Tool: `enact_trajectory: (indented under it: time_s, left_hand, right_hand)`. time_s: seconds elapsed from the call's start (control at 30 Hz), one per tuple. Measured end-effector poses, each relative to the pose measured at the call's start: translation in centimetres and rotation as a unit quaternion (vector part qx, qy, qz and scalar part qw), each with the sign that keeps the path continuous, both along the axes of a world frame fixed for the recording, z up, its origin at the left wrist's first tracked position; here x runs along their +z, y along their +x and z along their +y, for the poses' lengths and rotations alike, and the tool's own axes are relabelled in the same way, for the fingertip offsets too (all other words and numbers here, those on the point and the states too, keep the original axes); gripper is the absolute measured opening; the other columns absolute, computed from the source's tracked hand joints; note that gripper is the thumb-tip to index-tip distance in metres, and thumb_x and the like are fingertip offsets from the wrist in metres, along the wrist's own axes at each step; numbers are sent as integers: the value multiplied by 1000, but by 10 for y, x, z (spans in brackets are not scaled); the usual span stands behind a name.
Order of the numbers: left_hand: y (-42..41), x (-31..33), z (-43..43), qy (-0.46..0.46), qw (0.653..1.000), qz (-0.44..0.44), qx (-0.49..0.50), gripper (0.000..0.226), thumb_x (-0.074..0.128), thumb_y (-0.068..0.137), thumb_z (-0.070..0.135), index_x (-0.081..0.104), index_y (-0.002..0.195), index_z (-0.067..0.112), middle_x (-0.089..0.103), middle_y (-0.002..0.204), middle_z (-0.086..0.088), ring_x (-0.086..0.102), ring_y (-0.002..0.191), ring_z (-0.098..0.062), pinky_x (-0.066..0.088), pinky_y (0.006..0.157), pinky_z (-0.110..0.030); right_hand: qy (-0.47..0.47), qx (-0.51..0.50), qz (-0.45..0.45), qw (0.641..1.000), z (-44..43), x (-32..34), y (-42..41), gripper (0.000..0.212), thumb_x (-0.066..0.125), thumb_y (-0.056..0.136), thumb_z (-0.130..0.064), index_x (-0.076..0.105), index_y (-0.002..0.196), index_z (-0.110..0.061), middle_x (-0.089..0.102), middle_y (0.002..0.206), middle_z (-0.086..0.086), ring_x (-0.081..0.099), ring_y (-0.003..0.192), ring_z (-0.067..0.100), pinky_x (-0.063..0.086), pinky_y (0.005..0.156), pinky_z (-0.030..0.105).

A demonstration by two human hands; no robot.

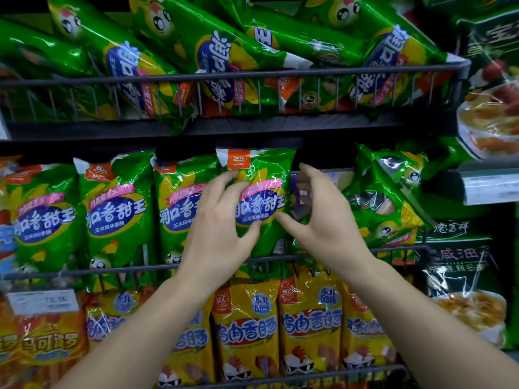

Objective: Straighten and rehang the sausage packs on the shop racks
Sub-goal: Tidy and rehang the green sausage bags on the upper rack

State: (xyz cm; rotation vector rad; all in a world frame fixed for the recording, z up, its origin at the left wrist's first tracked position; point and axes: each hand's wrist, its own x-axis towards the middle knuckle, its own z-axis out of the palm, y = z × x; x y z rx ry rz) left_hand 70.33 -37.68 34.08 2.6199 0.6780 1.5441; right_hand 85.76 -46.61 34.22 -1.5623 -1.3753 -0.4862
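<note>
Now, middle rack: a black wire rack (pixel 84 271) carries a row of upright green packs (pixel 118 209), and 1 glossy green plastic sausage pack with a blue oval label (pixel 266 203) stands at the right end of that row, its top just under the shelf above.
Left hand: the left hand (pixel 222 220) lies over the pack's left side, fingers spread and loosely curved, thumb on the front. No firm pinch that I can see.
Right hand: the right hand (pixel 323 217) is apart from the left, fingers fanned just beside the pack's right edge. Whether it touches is unclear.
Step, as I read it: squaring this pack with its neighbours.
Doing it well: nudge both edges evenly, keep the label facing out, and seat the bottom behind the front rail.
Likely next: the slumped green packs (pixel 387 197) to the right, tilted and crumpled.
</note>
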Motion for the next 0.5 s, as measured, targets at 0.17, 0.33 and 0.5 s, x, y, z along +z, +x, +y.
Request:
enact_trajectory:
  time_s: [0.17,0.33,0.5]
  left_hand:
    - [12,-3,-9,3,1000,-9,4,54,75,83,21,55,133,13,44,143,-1,34,137,-15,25,111,-26]
    - [26,-5,-19,32,999,21,12,55,75,81,24,57,131,13,51,137,-1,38,134,-19,31,111,-36]
    - [41,-13,-31,49,997,62,-23,53,72,83,24,55,132,11,53,131,0,41,128,-16,31,109,-26]
  right_hand:
    - [96,-93,-94,987,-36,3,28,57,76,84,-19,53,134,-5,58,124,9,53,119,22,39,104,25]
    - [94,-212,-119,965,-60,1,58,52,71,82,-33,60,126,-8,60,120,12,51,115,29,38,96,37]
    - [39,-216,-40,975,-75,-3,69,70,73,81,-45,48,138,-12,49,130,9,48,120,27,46,93,41]
